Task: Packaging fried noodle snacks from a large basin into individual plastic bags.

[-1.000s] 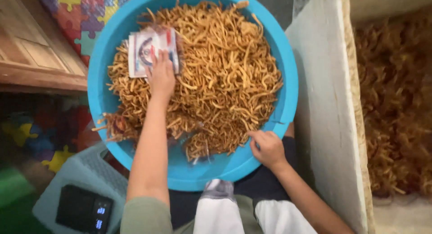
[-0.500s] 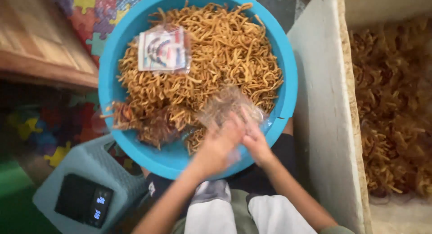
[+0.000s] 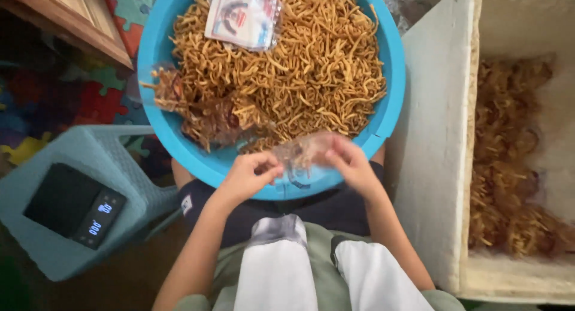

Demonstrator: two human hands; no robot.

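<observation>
- Our left hand (image 3: 248,174) and right hand (image 3: 350,162) pinch a small clear plastic bag (image 3: 301,152) between them, fingers closed on its edges.
- The bag sits over the near rim of the big round blue plastic bowl (image 3: 390,101) full of thin golden fried snack sticks (image 3: 305,65).
- A flat black digital scale (image 3: 73,204) rests to our left.

Head view, straight down, close.

Small clear plastic bag (image 3: 301,154), crumpled, blurred. Sits at near rim of round blue plastic basin (image 3: 392,101). Pinched from both sides.

Blk scale (image 3: 75,206) on stool (image 3: 42,251), foam box (image 3: 440,137).
</observation>
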